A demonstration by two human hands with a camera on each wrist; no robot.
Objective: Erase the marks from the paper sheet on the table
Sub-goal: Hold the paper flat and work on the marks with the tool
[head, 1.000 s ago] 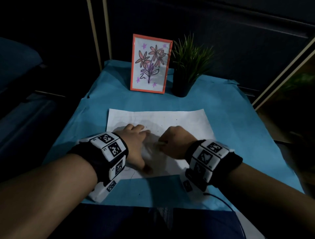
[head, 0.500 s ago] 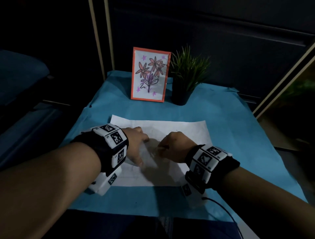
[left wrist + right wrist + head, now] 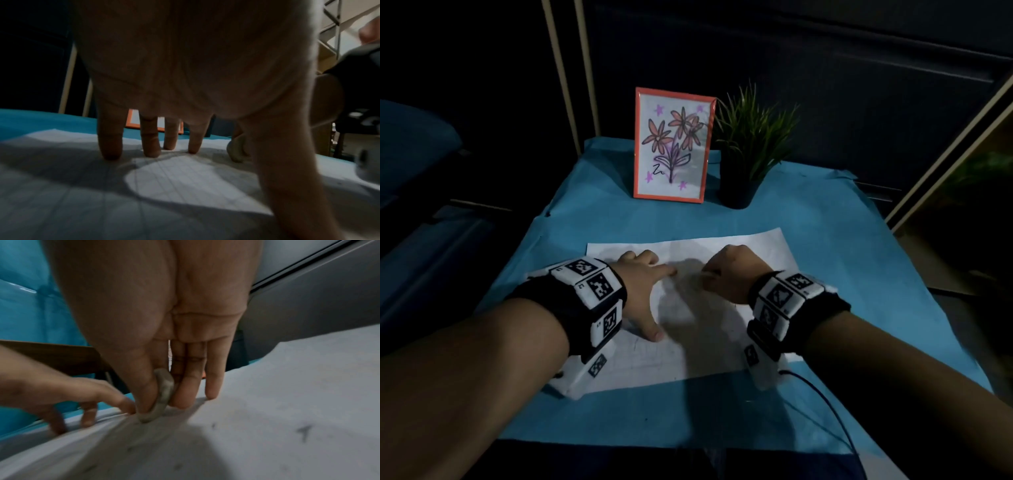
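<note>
Paper sheet (image 3: pixel 739 246) lies flat on the blue-covered worktop (image 3: pixel 842 274), in front of the orange-framed flower drawing (image 3: pixel 673 144) and the potted plant (image 3: pixel 750 144). Left hand (image 3: pixel 640 284) spread, straight fingertips (image 3: pixel 111 151) pressing the sheet down on its left part; thumb splayed toward the near edge. Right hand (image 3: pixel 732 277) pinches a grey worn eraser (image 3: pixel 162 394) between thumb and fingers, its lower edge touching the paper just beside the left index finger. Dark marks (image 3: pixel 304 431) show on the sheet near the right hand.

Versus half a second ago: both hands sit slightly further apart, the sheet's far right corner looks a bit more rotated, and the camera has tilted. Left hand still pinning, right still gripping the eraser.
</note>
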